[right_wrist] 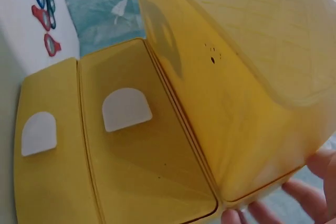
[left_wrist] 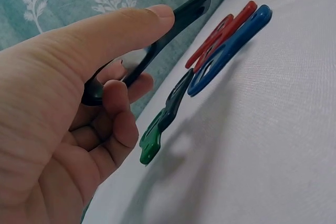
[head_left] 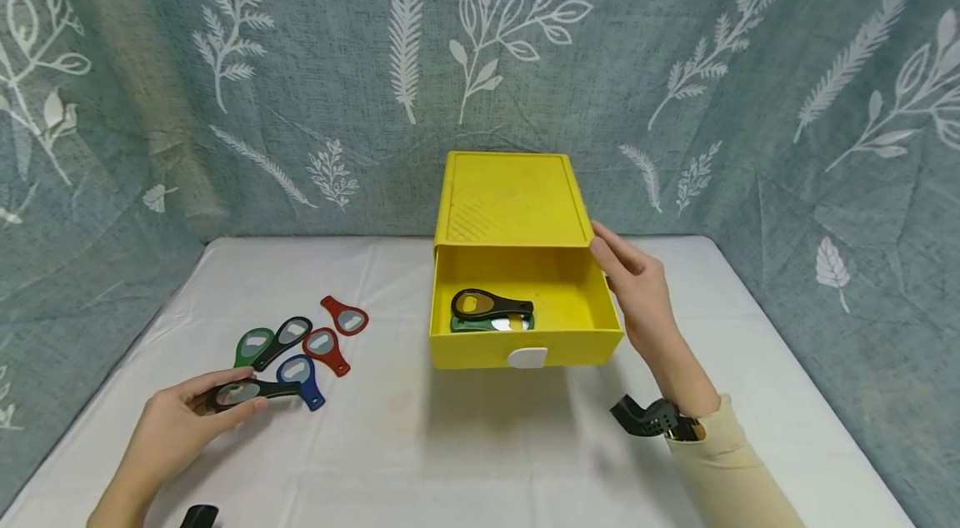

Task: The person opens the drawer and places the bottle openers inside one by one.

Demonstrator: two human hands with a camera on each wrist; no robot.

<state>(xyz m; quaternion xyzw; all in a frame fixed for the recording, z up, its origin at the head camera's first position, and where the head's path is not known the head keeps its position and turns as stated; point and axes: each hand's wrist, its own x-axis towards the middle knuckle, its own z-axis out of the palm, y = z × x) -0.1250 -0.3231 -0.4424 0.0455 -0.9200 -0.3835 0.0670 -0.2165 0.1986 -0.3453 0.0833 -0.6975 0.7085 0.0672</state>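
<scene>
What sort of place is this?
Probably a staged tabletop work area: leaf-print curtain along the back and sides, white-covered table, yellow drawer box and loose bottle-opener-like tools on it.

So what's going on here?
A person's left hand holds a black bottle opener above the table, near two red openers, a blue opener, a green opener and a black one. The right hand touches the side of a yellow cabinet; its open drawer holds another black opener and a green one.

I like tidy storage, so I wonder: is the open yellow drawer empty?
No, a black bottle opener and a green one lie inside the open yellow drawer.
</scene>
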